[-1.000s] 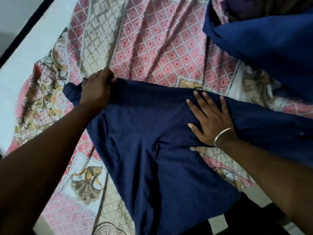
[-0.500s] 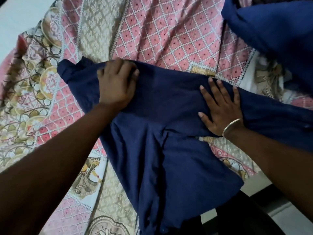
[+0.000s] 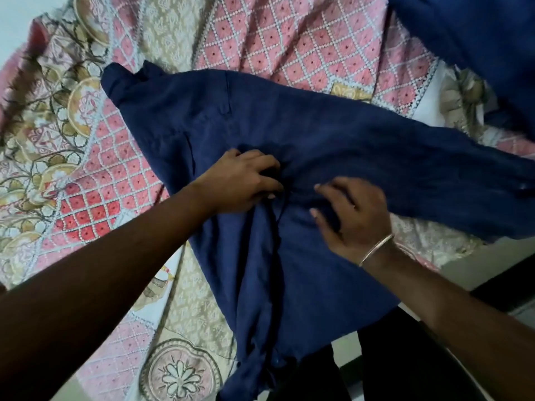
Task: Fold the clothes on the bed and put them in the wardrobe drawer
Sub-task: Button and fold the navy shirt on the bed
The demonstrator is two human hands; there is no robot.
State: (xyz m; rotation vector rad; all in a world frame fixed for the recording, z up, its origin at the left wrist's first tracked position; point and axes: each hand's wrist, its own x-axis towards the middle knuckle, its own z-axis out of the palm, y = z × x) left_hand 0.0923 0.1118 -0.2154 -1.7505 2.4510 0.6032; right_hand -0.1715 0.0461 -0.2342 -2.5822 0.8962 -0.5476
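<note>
A navy blue garment (image 3: 289, 134) lies spread across the patterned bedsheet (image 3: 260, 36), its lower part hanging over the bed's near edge. My left hand (image 3: 246, 180) sits on the garment's middle with fingers curled into a fold of the cloth. My right hand (image 3: 353, 215), with a thin bangle at the wrist, is just right of it, fingers bent and gripping the cloth near the same fold. The two hands are close together, almost touching.
A second navy blue cloth (image 3: 477, 44) is heaped at the top right of the bed. The bed's near edge (image 3: 474, 256) runs at the lower right, with dark floor below. A pale wall (image 3: 17, 27) shows at the top left.
My left hand has come down from the garment's far left edge to its middle. My right hand has shifted slightly and changed from flat pressing to curled fingers on the cloth.
</note>
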